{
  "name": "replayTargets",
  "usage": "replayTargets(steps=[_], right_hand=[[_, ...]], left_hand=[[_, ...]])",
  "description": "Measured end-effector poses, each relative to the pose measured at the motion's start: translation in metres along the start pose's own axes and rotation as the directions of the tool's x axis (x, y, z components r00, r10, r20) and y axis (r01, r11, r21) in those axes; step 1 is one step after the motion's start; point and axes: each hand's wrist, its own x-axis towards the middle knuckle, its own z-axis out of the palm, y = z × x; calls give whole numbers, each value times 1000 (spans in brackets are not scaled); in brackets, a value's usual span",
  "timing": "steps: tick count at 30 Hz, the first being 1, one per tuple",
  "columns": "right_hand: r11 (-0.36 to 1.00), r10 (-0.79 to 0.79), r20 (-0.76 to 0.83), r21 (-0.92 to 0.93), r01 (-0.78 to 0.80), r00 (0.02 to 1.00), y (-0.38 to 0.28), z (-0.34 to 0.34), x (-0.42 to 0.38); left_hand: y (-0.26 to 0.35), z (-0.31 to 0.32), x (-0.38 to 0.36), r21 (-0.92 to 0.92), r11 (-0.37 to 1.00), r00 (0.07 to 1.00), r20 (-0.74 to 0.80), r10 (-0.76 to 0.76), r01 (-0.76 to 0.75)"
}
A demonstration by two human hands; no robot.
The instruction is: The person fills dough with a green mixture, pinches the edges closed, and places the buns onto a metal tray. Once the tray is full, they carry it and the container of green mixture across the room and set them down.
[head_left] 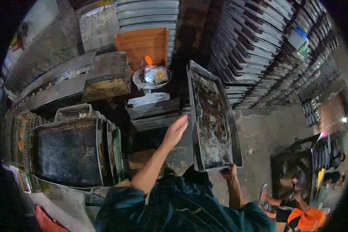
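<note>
A long, worn metal tray (212, 112) hangs tilted in front of me, its inside streaked with dark and whitish residue. My right hand (231, 172) grips it at the near right corner, with part of the fingers hidden under the edge. Beside the tray's left wall is my left hand (177, 130), fingers stretched out towards the rim and holding nothing. Under and past that hand lies a stack of metal trays (154, 110) with a pale strip on top.
Dark trays in crates (65, 150) stand at the left. Behind is a clear round bowl (150, 79) with small items. Tall stacks of metal trays (255, 42) fill the back right. A person in an orange vest (307, 219) sits at the lower right.
</note>
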Motion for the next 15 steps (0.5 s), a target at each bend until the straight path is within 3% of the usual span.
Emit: replayTargets(steps=[1,2,4,5,6,7,8,9,10,11,12,13,14,15], right_hand=[[996,30,175,-83,-16,984,-13,1,43],[995,43,188,-96,-26,981,-20,23,65],[996,35,-213,-71,-51,976,-40,81,110],[995,92,-98,-32,-96,991,-43,88,145],[994,97,-88,-43,-101,991,-46,94,184],[986,167,-88,28,-165,982,-48,105,225],[967,245,-95,102,-236,965,-50,114,252],[964,257,-93,101,-247,962,-54,129,271],[964,266,-213,66,-258,940,-63,156,287],[958,278,-347,35,-283,896,-68,171,293],[950,301,-358,34,-310,884,-75,179,291],[810,51,-275,-551,-200,960,-88,199,291],[373,-109,-47,-928,-3,993,-100,215,296],[-193,-116,239,-958,214,964,-107,228,310]], left_hand=[[0,-17,-22,41,991,992,-16,-128,128],[-11,-31,-43,68,969,970,-76,-232,238],[-85,-58,-90,121,920,914,-221,-341,372],[-183,-86,-123,-126,917,863,-310,-398,378],[-136,-80,-136,361,687,765,-436,-474,631],[-151,-86,-161,495,633,802,-418,-427,595],[-295,-131,-231,635,370,723,-488,-489,678],[-234,-85,-231,540,499,716,-638,-283,678],[-255,-80,-239,539,494,710,-649,-273,683],[-291,-68,-287,671,70,653,-684,-325,738],[-301,-42,-306,772,168,788,-580,-207,613],[-280,-39,-278,765,152,777,-593,-212,625],[-275,-36,-257,709,216,739,-621,-262,672],[-271,-33,-237,646,274,701,-641,-314,713]])
